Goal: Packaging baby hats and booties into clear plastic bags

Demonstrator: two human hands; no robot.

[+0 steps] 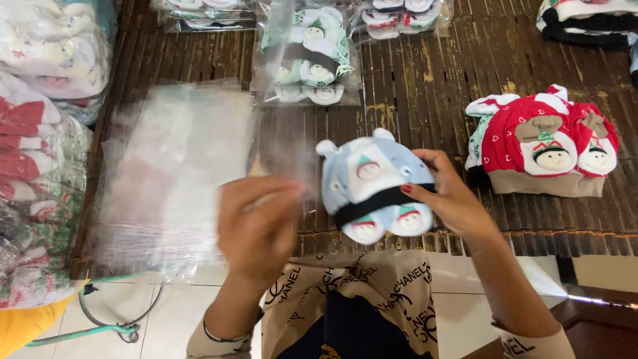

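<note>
Two hands are at work over the dark slatted wooden counter (425, 86), and we note the following. The right hand (452, 196) pinches a pale blue bundle of small baby garments bound with a black band (375, 186), thumb on the band's right end and fingers behind, so the bundle lies to the left of the grip and projects well beyond it, unsupported on its far side. The left hand (256, 223) is motion-blurred; it appears pressed onto a thin clear plastic bag (286, 139) that rises in front of it, though we cannot tell exactly how the fingers close. We judge the main risk to be the bundle sagging or twisting out of the one-sided pinch, since its weight hangs away from the fingers. A second risk: the slippery film may slide from the left hand or collapse. The stack of clear plastic bags (173, 179) overhangs the counter's near edge and could be dragged off. The red and white banded bundle (541, 143) lies well apart to the right.
</note>
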